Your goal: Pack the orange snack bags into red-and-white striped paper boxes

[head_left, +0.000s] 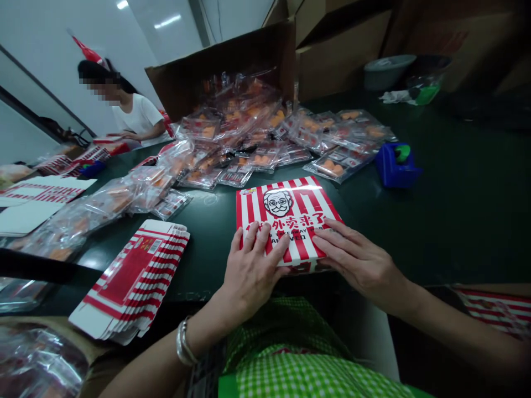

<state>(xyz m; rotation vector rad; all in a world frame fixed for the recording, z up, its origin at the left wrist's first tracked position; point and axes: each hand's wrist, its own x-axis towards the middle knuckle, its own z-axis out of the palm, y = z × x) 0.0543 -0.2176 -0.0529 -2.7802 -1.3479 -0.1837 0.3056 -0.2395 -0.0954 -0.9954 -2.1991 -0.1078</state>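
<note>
A red-and-white striped cardboard box (pixel 253 207) with a bearded cartoon face and black and red lettering lies in front of me at the table's near edge. My left hand (pixel 253 271) rests on its lower left part, fingers stretched and spread over the lid. On the lower right corner lies my right hand (pixel 365 265), its fingers extended flat along the top. The front side of the box is partly hidden by both hands. To the left, a fanned stack of flat folded striped cartons (pixel 133 276) reaches over the table edge.
Clear plastic packs with orange pieces (pixel 249 121) spill from a big cardboard carton (pixel 178 83). A blue tape dispenser (pixel 396 168) stands right of them. Farther back are a grey tub (pixel 388 72) and, at left, a seated person (pixel 136 116) beside striped boxes.
</note>
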